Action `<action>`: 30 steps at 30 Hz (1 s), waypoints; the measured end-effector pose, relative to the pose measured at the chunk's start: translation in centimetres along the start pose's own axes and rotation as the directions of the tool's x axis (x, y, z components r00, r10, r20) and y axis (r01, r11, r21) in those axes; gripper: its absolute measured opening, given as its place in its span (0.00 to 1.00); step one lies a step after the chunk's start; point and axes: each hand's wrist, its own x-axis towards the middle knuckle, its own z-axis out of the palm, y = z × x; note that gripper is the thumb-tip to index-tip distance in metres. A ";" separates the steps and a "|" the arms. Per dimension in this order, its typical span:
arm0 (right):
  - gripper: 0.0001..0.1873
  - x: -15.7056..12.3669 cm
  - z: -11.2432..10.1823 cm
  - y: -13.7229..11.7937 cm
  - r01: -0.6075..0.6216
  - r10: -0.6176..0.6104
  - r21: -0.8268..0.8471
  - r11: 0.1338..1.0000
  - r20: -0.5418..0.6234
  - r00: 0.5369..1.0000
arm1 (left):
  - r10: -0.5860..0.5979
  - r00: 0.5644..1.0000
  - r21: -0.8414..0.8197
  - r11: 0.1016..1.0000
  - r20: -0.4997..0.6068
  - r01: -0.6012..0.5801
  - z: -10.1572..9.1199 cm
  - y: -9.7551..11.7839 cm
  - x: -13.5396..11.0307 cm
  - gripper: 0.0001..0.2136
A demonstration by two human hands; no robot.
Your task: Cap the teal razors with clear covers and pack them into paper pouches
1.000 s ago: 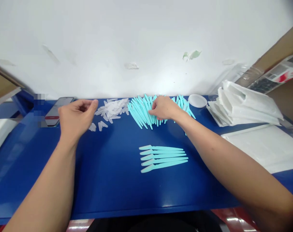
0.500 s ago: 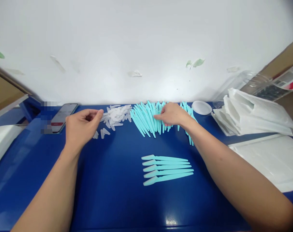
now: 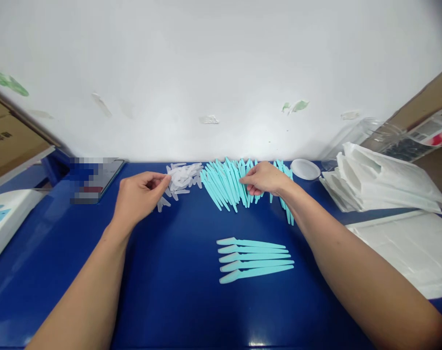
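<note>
Turquoise eyebrow razors (image 3: 221, 182) lie in a loose pile at the back of the blue table. My right hand (image 3: 264, 179) is closed at the right part of this pile, thumb and fingers together on an eyebrow razor, mostly hidden by the hand. Left of the razors is a heap of small translucent blade caps (image 3: 184, 176). At its left edge my left hand (image 3: 144, 194) is held in a pinch; whatever is between the fingertips cannot be made out. Several more eyebrow razors (image 3: 257, 260) lie side by side nearer to me, heads pointing left.
A round white lid (image 3: 305, 169) lies behind my right forearm. White padded envelopes (image 3: 388, 182) are stacked at right, with another flat envelope (image 3: 406, 248) in front. A phone (image 3: 110, 177) lies at back left, near a white device (image 3: 9, 214). A white wall (image 3: 221, 73) closes off the back.
The view has shifted slightly. My left hand has moved right, closer to the cap heap, still pinched. My right hand stays at the razor pile, and the row in front is unchanged.
</note>
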 end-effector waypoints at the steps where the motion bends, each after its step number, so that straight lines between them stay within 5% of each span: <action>1: 0.12 0.0 0.0 -0.1 -0.001 0.001 0.006 1.000 -0.007 1.000 | 0.019 1.000 -0.004 1.000 0.023 -0.019 0.0 0.0 0.0 0.14; 8: 0.06 -2.8 -2.6 -0.7 0.096 -0.096 -0.005 0.995 -0.070 0.993 | 0.208 0.934 0.000 0.976 0.290 -0.217 0.2 -0.6 -0.1 0.17; 14: 0.10 -7.7 -3.1 1.3 0.105 -0.179 0.264 0.959 0.274 0.945 | 0.342 0.869 0.145 0.899 0.357 -0.413 1.5 -0.8 -0.3 0.17; 18: 0.13 -8.9 -2.2 3.2 0.083 -0.198 0.318 0.944 0.350 0.915 | 0.393 0.849 0.127 0.879 0.354 -0.459 1.3 0.8 -0.8 0.17; 23: 0.14 -9.5 -1.7 3.5 0.210 -0.271 0.215 0.954 0.317 0.909 | 0.222 0.875 -0.189 0.970 0.430 -0.153 0.6 4.4 -2.3 0.14; 30: 0.19 -9.2 -0.9 4.3 0.246 -0.292 0.174 0.954 0.341 0.894 | 0.068 0.778 -0.415 0.872 0.625 0.258 1.9 5.7 -3.3 0.15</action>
